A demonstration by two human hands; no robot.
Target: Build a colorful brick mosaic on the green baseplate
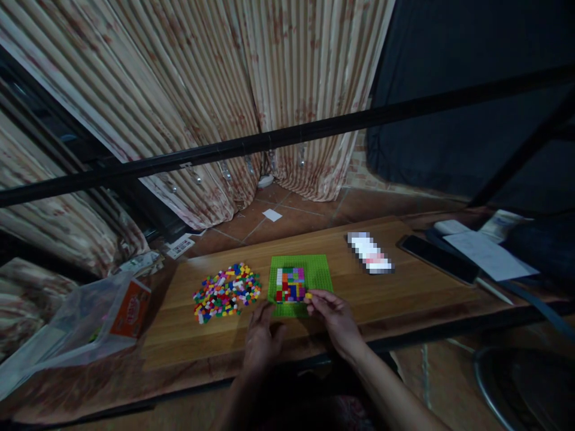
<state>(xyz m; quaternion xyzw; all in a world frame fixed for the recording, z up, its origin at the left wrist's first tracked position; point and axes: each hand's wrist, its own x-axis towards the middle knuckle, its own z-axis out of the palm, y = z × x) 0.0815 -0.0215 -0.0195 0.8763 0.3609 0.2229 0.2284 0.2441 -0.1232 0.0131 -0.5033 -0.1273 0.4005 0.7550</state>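
Note:
A green baseplate (320, 269) lies on the wooden board, with a patch of many-coloured toy bricks (291, 284) pressed onto its middle. Between the thumb and fingers of my right hand (333, 314) is a small yellow brick (308, 296), held at the right edge of that patch. My left hand (263, 332) rests by the plate's lower left corner, its fingers spread and nothing seen in them. Left of the plate spreads a heap of loose small bricks (228, 290) in mixed colours.
The wooden board (179, 347) carries a pixelated bright phone-like rectangle (369, 252) at right. Beyond it lie a dark phone (438, 258), white papers (492, 254) and a pen (494, 290). A clear plastic box (96, 323) with an orange label stands far left. A dark rail (278, 140) crosses behind.

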